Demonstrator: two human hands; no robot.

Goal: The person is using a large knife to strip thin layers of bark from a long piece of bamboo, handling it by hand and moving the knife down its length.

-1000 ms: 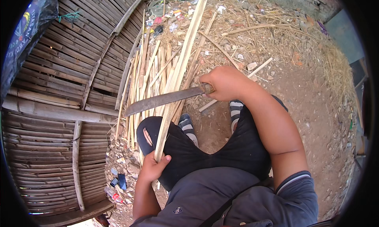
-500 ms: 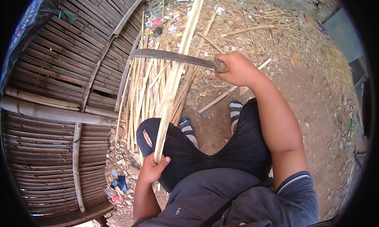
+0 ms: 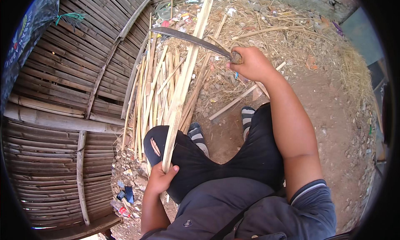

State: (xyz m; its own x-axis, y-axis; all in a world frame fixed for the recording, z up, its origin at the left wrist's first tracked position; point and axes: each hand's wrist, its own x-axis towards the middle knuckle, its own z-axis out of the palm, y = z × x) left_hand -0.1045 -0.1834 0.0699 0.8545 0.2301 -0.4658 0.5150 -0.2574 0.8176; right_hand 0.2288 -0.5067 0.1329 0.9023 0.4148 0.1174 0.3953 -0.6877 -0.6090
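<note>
A long pale bamboo strip (image 3: 182,92) slants away from me across my left knee. Its near end is wrapped in the fingers of my left hand (image 3: 161,177), by my left thigh. My right hand (image 3: 252,63) is closed round the wooden handle of a machete (image 3: 191,39). The dark, slightly curved blade points left and lies across the far part of the strip, its tip over the ground near the bamboo wall. Whether the edge bites into the strip I cannot tell.
Several split bamboo strips (image 3: 152,87) lie in a heap beyond my left knee, beside a slatted bamboo wall (image 3: 71,60). Shavings and litter (image 3: 275,29) cover the far ground. A loose stick (image 3: 233,102) lies beyond my feet. A plastic bottle (image 3: 120,207) lies at lower left.
The machete has moved farther away along the strip, its tip swinging away from me. My right hand has moved slightly away too. My left hand has stayed in place.
</note>
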